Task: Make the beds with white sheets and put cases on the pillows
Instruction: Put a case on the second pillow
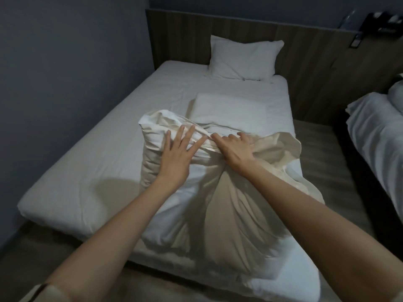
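A single bed (91, 131) with a white fitted sheet fills the middle of the view. A pillow partly inside a cream-white case (229, 205) stands on the bed's near end. My left hand (176, 153) lies flat on its top left with fingers spread. My right hand (234, 147) grips bunched case cloth at the top, fingers curled into the folds. A cased white pillow (244, 57) leans at the headboard. A folded white sheet or bare pillow (229, 110) lies mid-bed behind the held one.
A wooden headboard panel (305, 51) runs along the back wall. A grey wall (65, 62) closes the left side. A second bed with rumpled white linen (377, 136) stands at the right, with a strip of floor (322, 153) between. Dark objects sit on the ledge at top right.
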The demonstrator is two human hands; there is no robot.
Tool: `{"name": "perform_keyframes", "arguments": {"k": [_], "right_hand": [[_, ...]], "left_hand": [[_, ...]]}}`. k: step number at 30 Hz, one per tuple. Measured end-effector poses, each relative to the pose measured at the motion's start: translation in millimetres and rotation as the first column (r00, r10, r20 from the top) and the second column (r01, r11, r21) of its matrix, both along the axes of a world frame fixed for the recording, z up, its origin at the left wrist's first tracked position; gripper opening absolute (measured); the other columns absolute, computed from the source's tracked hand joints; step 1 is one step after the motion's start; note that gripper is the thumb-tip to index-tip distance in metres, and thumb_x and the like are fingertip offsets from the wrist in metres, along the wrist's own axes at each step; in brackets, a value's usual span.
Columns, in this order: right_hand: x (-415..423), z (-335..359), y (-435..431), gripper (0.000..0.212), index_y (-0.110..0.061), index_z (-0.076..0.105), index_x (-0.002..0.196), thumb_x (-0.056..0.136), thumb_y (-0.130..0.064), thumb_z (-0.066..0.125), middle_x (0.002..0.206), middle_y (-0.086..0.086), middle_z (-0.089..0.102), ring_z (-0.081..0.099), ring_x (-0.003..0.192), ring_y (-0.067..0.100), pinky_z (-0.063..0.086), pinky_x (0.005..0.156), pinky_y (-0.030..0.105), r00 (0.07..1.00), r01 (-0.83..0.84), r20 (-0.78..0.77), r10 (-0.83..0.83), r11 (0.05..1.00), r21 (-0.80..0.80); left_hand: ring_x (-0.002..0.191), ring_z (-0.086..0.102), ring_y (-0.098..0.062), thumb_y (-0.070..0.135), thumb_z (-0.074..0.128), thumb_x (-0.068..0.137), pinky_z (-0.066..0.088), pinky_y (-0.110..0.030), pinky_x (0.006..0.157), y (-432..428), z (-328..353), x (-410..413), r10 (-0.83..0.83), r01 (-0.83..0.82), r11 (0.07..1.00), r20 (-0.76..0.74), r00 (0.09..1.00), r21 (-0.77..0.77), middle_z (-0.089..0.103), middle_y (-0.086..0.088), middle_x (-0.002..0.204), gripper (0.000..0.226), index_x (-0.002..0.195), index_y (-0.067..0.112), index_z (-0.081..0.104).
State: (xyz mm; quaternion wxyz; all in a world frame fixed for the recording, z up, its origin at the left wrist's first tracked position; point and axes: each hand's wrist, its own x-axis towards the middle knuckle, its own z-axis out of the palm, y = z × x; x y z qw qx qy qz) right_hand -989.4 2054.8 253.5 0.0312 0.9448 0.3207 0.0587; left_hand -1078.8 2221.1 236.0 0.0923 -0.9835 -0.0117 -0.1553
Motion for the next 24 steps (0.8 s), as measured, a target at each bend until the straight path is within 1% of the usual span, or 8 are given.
{"name": "perform_keyframes", "arguments": {"k": [3,5,7,10,13,16,19,24], "right_hand": [[52.7,-18.9,-2.4,0.052,-0.032,0.026,0.146,0.097,-0.022,0.04,0.129,0.003,0.057,0.045,0.125,0.025,0.02,0.112,0.045,0.997,0.08,-0.004,-0.08,0.996,0.024],[70.9,-32.2,-7.9,0.064,-0.029,0.023,0.148,0.093,-0.01,0.047,0.134,0.003,0.052,0.037,0.132,0.025,0.013,0.115,0.046,0.991,0.131,-0.028,-0.13,0.99,0.045],[73.7,-43.4,-13.5,0.067,-0.027,0.028,0.146,0.088,-0.002,0.051,0.137,0.003,0.05,0.034,0.134,0.024,0.009,0.117,0.046,0.989,0.144,-0.055,-0.14,0.986,0.082],[59.8,-54.8,-20.0,0.056,-0.025,0.037,0.143,0.092,-0.009,0.052,0.136,0.001,0.052,0.035,0.134,0.023,0.01,0.116,0.043,0.988,0.144,-0.078,-0.132,0.976,0.165],[31.1,-57.8,-28.0,0.047,-0.024,0.042,0.141,0.095,-0.017,0.051,0.136,0.0,0.053,0.035,0.135,0.021,0.012,0.116,0.041,0.98,0.175,-0.136,-0.148,0.961,0.215],[-5.2,-56.0,-41.0,0.044,-0.024,0.046,0.138,0.095,-0.019,0.052,0.135,-0.001,0.055,0.039,0.133,0.021,0.017,0.116,0.041,0.97,0.219,-0.163,-0.181,0.942,0.255],[-43.7,-49.3,-56.3,0.042,-0.024,0.048,0.137,0.095,-0.022,0.053,0.133,-0.001,0.056,0.042,0.131,0.021,0.021,0.114,0.041,0.956,0.273,-0.181,-0.231,0.925,0.263],[-99.8,-34.0,-85.5,0.041,-0.023,0.053,0.133,0.092,-0.023,0.057,0.128,0.0,0.06,0.047,0.126,0.024,0.028,0.111,0.043,0.942,0.329,-0.162,-0.292,0.9,0.287]], "left_hand": [[0.149,-0.002,-0.028,0.01,0.057,0.087,-0.001,-0.049,0.117,7.9,-7.5,30.5,0.009,-0.021,0.992,-0.099,0.995,-0.128,0.001,-0.002,0.162,0.088,0.153,0.034,0.004],[0.149,-0.006,-0.025,0.02,0.048,0.096,-0.002,-0.046,0.118,11.3,-15.6,38.0,0.011,-0.036,0.988,-0.159,0.987,-0.153,-0.004,0.0,0.162,0.077,0.153,0.033,-0.002],[0.149,-0.007,-0.024,0.025,0.041,0.099,-0.004,-0.045,0.118,12.9,-24.9,39.0,-0.007,-0.029,0.984,-0.195,0.981,-0.177,-0.005,0.001,0.162,0.069,0.153,0.031,-0.003],[0.149,-0.007,-0.022,0.027,0.036,0.101,-0.004,-0.044,0.118,12.6,-38.6,34.7,-0.015,-0.041,0.976,-0.254,0.967,-0.213,-0.006,0.002,0.162,0.066,0.153,0.031,-0.005],[0.149,-0.006,-0.022,0.029,0.034,0.101,-0.003,-0.044,0.118,7.9,-45.0,22.4,-0.036,-0.039,0.97,-0.298,0.954,-0.239,-0.004,0.003,0.162,0.064,0.153,0.03,-0.003],[0.149,-0.006,-0.021,0.031,0.034,0.102,-0.004,-0.044,0.118,1.0,-45.2,6.3,-0.087,0.011,0.965,-0.277,0.957,-0.263,-0.003,0.003,0.162,0.062,0.153,0.029,0.001],[0.149,-0.006,-0.021,0.032,0.033,0.102,-0.006,-0.043,0.118,-10.9,-38.7,-9.2,-0.17,0.088,0.953,-0.268,0.948,-0.291,-0.003,0.004,0.162,0.059,0.154,0.029,0.003],[0.149,-0.004,-0.02,0.032,0.033,0.103,-0.006,-0.042,0.118,-41.0,-23.6,-36.5,-0.296,0.213,0.914,-0.209,0.932,-0.345,0.001,0.004,0.162,0.057,0.154,0.028,0.006]]}}
